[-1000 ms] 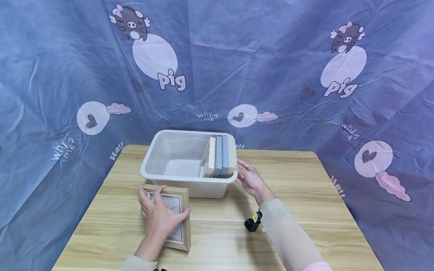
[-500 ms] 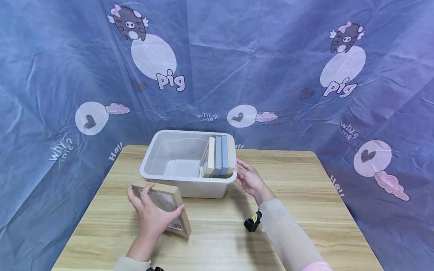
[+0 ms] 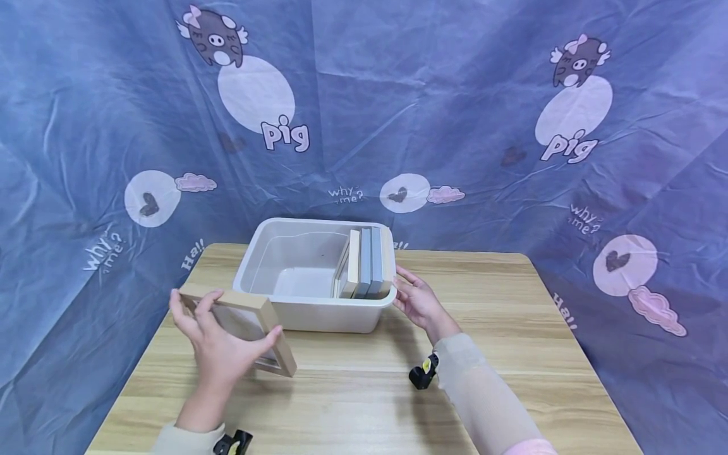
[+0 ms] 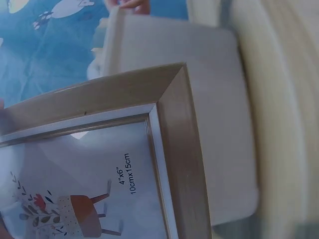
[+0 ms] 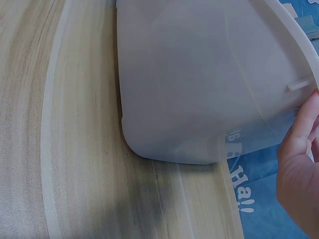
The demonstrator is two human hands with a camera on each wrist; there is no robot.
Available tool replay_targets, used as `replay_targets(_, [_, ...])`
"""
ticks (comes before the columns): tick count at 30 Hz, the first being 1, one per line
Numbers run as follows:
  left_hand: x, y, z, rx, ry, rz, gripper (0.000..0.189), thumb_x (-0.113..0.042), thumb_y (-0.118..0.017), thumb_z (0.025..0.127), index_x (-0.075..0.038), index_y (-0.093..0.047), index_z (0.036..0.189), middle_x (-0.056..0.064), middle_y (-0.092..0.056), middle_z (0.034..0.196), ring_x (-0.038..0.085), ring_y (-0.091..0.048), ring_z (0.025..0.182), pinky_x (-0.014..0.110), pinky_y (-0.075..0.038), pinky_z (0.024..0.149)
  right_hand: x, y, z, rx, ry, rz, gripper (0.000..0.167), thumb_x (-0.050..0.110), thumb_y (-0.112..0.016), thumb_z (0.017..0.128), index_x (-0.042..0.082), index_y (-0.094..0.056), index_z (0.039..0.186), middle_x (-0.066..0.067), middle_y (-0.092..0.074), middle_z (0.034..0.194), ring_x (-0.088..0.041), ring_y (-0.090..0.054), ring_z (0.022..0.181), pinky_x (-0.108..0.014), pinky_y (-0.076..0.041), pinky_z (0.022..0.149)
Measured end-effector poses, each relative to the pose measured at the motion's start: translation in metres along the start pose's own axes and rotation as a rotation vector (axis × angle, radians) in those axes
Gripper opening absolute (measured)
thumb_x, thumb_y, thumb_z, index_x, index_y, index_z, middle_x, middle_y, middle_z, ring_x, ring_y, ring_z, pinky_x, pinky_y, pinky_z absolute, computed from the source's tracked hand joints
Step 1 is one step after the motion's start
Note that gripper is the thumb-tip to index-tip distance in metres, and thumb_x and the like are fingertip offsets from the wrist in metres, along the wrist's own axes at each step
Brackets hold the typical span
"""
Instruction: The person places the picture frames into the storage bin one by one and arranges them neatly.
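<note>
My left hand (image 3: 218,344) grips a light wooden picture frame (image 3: 275,338) by its edges, thumb on the right side and fingers over the top. The frame tilts above the table, in front of the left part of a white plastic bin (image 3: 335,314). In the left wrist view the picture frame (image 4: 182,149) shows a printed insert with a plant drawing and size text. My right hand (image 3: 419,302) holds the bin's right end at the rim. Inside the bin, several frames (image 3: 366,265) in cream and grey-blue stand on edge against the right wall.
The bin stands toward the back of a wood-grain table (image 3: 483,316). A blue printed cloth (image 3: 483,114) hangs behind and on both sides. A small black wrist camera (image 3: 422,374) sits by the right sleeve, another (image 3: 234,442) by the left.
My left hand has lifted the picture frame and carried it left and away from me, tilting it more. My right hand stays at the bin's rim.
</note>
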State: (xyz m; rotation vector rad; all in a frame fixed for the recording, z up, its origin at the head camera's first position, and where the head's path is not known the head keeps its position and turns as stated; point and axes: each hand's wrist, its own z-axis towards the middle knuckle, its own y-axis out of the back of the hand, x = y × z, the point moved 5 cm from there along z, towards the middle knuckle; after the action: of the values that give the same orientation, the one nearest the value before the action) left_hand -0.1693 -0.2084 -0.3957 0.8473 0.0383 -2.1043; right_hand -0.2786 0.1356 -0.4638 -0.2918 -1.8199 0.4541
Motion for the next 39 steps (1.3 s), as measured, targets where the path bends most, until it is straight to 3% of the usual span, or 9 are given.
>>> replay_targets(10, [-0.009, 0.027, 0.043, -0.142, -0.151, -0.050, 0.094, -0.065, -0.076, 0.050, -0.005, -0.043, 0.114, 0.026, -0.009, 0.144, 0.038, -0.011, 0.134, 0.051, -0.015, 0.112, -0.001, 0.000, 0.001, -0.006, -0.003, -0.006, 0.051, 0.004, -0.044, 0.100, 0.003, -0.028, 0.149, 0.001, -0.064, 0.084, -0.005, -0.059, 0.067, -0.017, -0.054, 0.063])
replay_targets(16, [-0.020, 0.041, 0.067, -0.211, -0.191, -0.050, 0.091, -0.066, -0.074, 0.049, -0.006, -0.042, 0.110, 0.024, -0.013, 0.142, 0.039, -0.012, 0.133, 0.048, -0.012, 0.114, 0.000, -0.001, 0.000, -0.008, -0.003, -0.007, 0.052, 0.004, -0.045, 0.100, 0.004, -0.028, 0.149, 0.000, -0.064, 0.084, -0.005, -0.059, 0.067, -0.017, -0.054, 0.063])
replay_targets(22, [-0.028, 0.046, 0.090, -0.257, -0.242, -0.080, 0.094, -0.069, -0.074, 0.044, -0.005, -0.044, 0.106, 0.019, -0.017, 0.141, 0.038, -0.014, 0.133, 0.046, -0.009, 0.114, 0.000, -0.001, 0.000, -0.002, 0.001, 0.000, 0.052, 0.003, -0.045, 0.100, 0.003, -0.027, 0.149, 0.000, -0.064, 0.085, -0.005, -0.059, 0.068, -0.017, -0.054, 0.064])
replay_targets(29, [-0.040, 0.045, 0.116, -0.252, -0.266, -0.124, 0.094, -0.072, -0.074, 0.042, -0.009, -0.044, 0.106, 0.022, -0.017, 0.141, 0.035, -0.013, 0.133, 0.044, -0.011, 0.114, 0.000, -0.001, 0.001, -0.019, -0.003, -0.009, 0.051, 0.004, -0.045, 0.100, 0.005, -0.030, 0.148, 0.000, -0.065, 0.087, -0.005, -0.061, 0.070, -0.019, -0.055, 0.068])
replay_targets(39, [-0.064, 0.029, 0.138, -0.164, -0.306, -0.215, 0.091, -0.068, -0.077, 0.043, -0.014, -0.044, 0.108, 0.021, -0.014, 0.143, 0.031, -0.014, 0.134, 0.042, -0.017, 0.113, -0.001, 0.000, 0.000, -0.022, 0.000, -0.008, 0.051, 0.003, -0.045, 0.100, 0.004, -0.030, 0.148, -0.001, -0.064, 0.089, -0.006, -0.060, 0.071, -0.019, -0.055, 0.068])
